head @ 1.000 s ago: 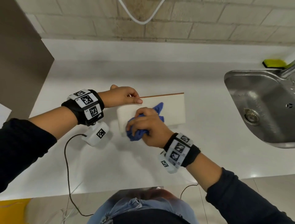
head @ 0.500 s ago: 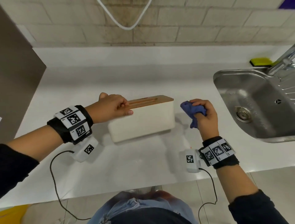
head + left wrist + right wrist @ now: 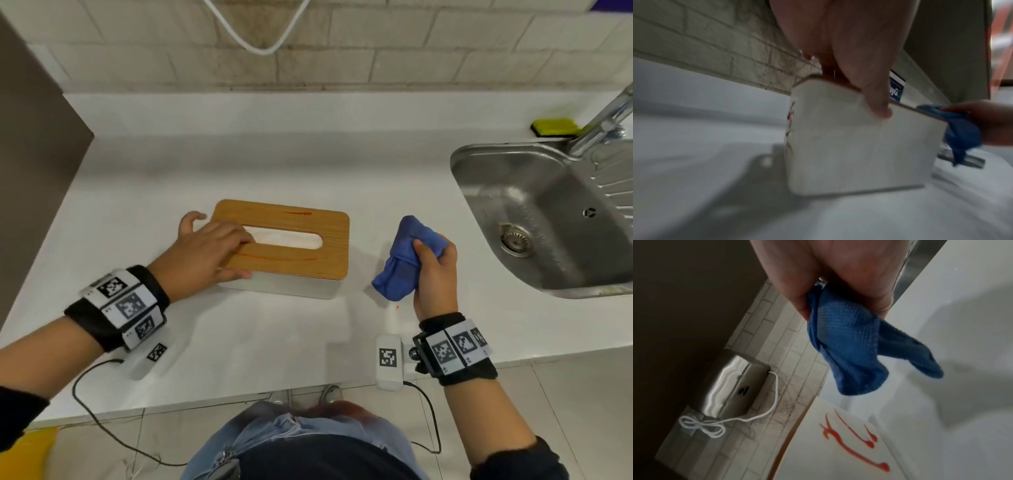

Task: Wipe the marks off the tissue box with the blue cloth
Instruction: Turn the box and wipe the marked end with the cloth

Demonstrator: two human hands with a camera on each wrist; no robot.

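Note:
The tissue box (image 3: 308, 284), white with a wooden lid (image 3: 325, 233), stands upright on the white counter (image 3: 239, 342). Thin red marks run along the lid (image 3: 297, 214) on both sides of the slot. More red marks streak the box's right end wall (image 3: 855, 439) and its left end wall (image 3: 790, 116). My left hand (image 3: 239, 257) grips the lid's left end, fingertips at the slot and thumb (image 3: 877, 104) over the front edge. To the right of the box, my right hand (image 3: 428, 253) holds the bunched blue cloth (image 3: 404, 267) (image 3: 849, 345) just above the counter, clear of the box.
A steel sink (image 3: 548, 222) with a faucet (image 3: 603, 126) and a yellow-green sponge (image 3: 555, 127) lies at the right. A dark panel (image 3: 34, 137) bounds the left. A steel hand dryer (image 3: 731, 382) hangs on the brick wall. A tiny red spot (image 3: 397, 307) marks the counter below the cloth.
A second ago the box lay tipped back while the cloth rubbed its front wall. The right hand has since drawn away to the right, and the left hand has set the box upright.

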